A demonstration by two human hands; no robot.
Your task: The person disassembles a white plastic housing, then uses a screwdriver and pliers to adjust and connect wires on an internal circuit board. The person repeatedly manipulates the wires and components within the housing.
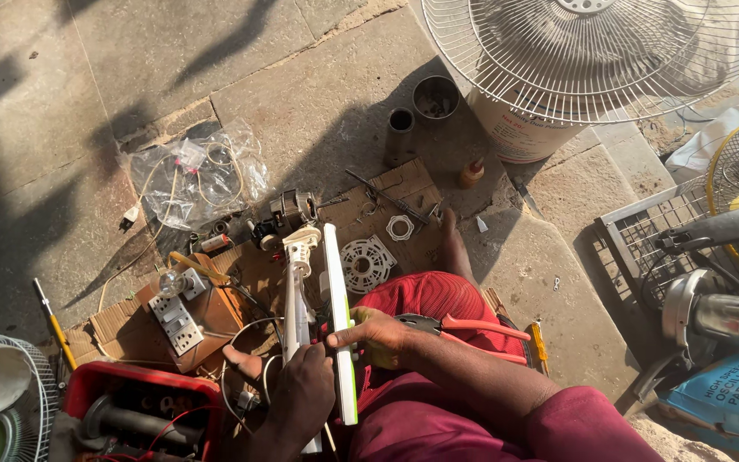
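The ground [318,94] is made of big grey stone slabs, with sandy cracks seen between them. Strong sun is thrown across it, and long dark shadows are laid over the left side and the middle. A white wire fan guard [592,60] is set on a white bucket [519,133] at the top right. 2 small metal cups [421,111] are placed near the bucket. A clear plastic bag [194,175] with wires inside is left on the slabs. Flat brown cardboard [387,192] is spread on the ground. A grey crate [643,231] is seen at the right.
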